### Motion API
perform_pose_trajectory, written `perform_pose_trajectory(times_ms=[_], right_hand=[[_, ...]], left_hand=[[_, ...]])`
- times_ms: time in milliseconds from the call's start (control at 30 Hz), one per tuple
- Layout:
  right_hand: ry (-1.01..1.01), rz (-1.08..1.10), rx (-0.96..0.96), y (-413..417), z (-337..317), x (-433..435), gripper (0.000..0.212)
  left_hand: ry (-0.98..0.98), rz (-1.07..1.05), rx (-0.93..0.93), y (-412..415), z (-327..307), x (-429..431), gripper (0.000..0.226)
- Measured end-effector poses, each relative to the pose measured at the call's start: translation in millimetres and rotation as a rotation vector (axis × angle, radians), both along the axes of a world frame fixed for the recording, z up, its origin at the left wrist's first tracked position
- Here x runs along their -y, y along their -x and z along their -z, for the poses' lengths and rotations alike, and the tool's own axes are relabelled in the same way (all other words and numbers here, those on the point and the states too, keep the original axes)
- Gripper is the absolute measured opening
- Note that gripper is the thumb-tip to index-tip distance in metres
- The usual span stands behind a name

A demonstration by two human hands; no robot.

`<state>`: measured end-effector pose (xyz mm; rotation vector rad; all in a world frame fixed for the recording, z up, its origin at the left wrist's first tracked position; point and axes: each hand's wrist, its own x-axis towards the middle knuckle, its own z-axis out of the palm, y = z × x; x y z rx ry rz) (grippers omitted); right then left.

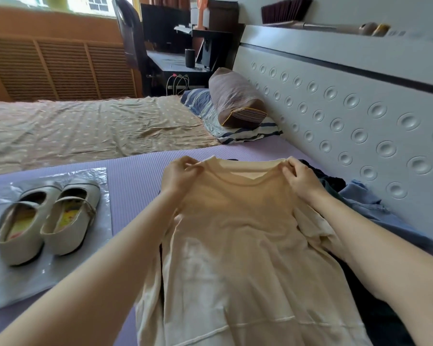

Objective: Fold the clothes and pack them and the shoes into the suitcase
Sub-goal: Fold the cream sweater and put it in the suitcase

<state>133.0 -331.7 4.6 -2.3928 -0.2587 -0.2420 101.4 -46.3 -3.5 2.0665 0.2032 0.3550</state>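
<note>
- Left hand (179,174): fingers curled, pinching one shoulder of a beige T-shirt (235,233) just beside the neckline.
- Right hand (301,179): fingers curled likewise, gripping the opposite shoulder of the same shirt; knuckles up, thumb tucked under the fabric.
- Shirt stretched flat between the two hands, neckline away from the camera, hem near the bottom edge of the view. Upper part raised and thin enough to let light through; whether the lower part rests on the bed or hangs free, not clear.
- One short sleeve bunched below the right forearm, the other trailing under the left forearm.
- Beneath and to the right of the shirt: a heap of dark clothes (333,182), touching a blue garment (365,203) that lies against the headboard (348,116).
- Pair of cream strap shoes (48,218), side by side, toes away from the camera, heels toward it, patterned insoles visible; set on a clear plastic sheet (60,278) well left of the shirt.
- Plastic sheet and clothes all on a ribbed purple mat (135,176) covering the near part of the bed.
- Beyond the mat: a wrinkled tan bedsheet (85,126) with pale spots.
- By the headboard, far end: a striped bolster pillow (235,101) leaning on a blue-and-white striped pillow (210,108).
- White headboard embossed with rows of round dimples.
</note>
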Motion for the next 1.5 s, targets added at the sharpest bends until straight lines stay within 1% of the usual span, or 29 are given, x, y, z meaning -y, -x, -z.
perform_pose_trajectory(times_ms=[133,233,300,333,433,500,567,633,767,933,1133,1300,1400,1467,1500], right_hand=[[-0.006,-0.065,0.014,28,-28,-33,0.023],[0.065,-0.122,0.016,53,-45,-66,0.027],[0.102,-0.161,0.023,67,-51,-94,0.032],[0.110,-0.191,0.026,75,-53,-109,0.032],[0.136,-0.293,-0.001,103,-57,-162,0.024],[0.159,-0.347,-0.016,123,-59,-198,0.022],[0.187,-0.407,-0.019,138,-57,-233,0.021],[0.196,-0.443,-0.028,151,-52,-267,0.022],[0.221,-0.476,-0.057,172,-42,-329,0.026],[0.306,-0.438,-0.001,177,-25,-375,0.033],[0.470,-0.286,0.018,154,2,-383,0.035],[0.610,-0.209,0.030,134,30,-390,0.039],[0.628,-0.190,-0.017,130,49,-394,0.040],[0.592,-0.195,-0.073,130,62,-393,0.042],[0.569,-0.214,-0.078,132,67,-391,0.043]], left_hand=[[0.072,-0.078,0.014,45,-18,-37,0.013],[0.111,-0.103,0.002,91,-28,-76,0.016],[0.066,-0.107,0.006,126,-33,-105,0.022],[0.025,-0.119,0.007,145,-35,-119,0.022],[-0.012,-0.184,-0.002,202,-35,-165,0.020],[0.046,-0.232,-0.033,239,-34,-194,0.023],[0.167,-0.278,-0.072,276,-34,-221,0.021],[0.230,-0.295,-0.104,310,-35,-247,0.023],[0.275,-0.353,-0.098,356,-35,-292,0.005],[0.201,-0.436,-0.104,365,-19,-323,0.008],[0.033,-0.510,-0.170,322,19,-327,0.015],[-0.030,-0.577,-0.245,284,52,-323,0.015],[-0.085,-0.562,-0.274,272,70,-317,0.030],[-0.130,-0.571,-0.273,272,81,-313,0.041],[-0.146,-0.561,-0.274,276,85,-308,0.043]])
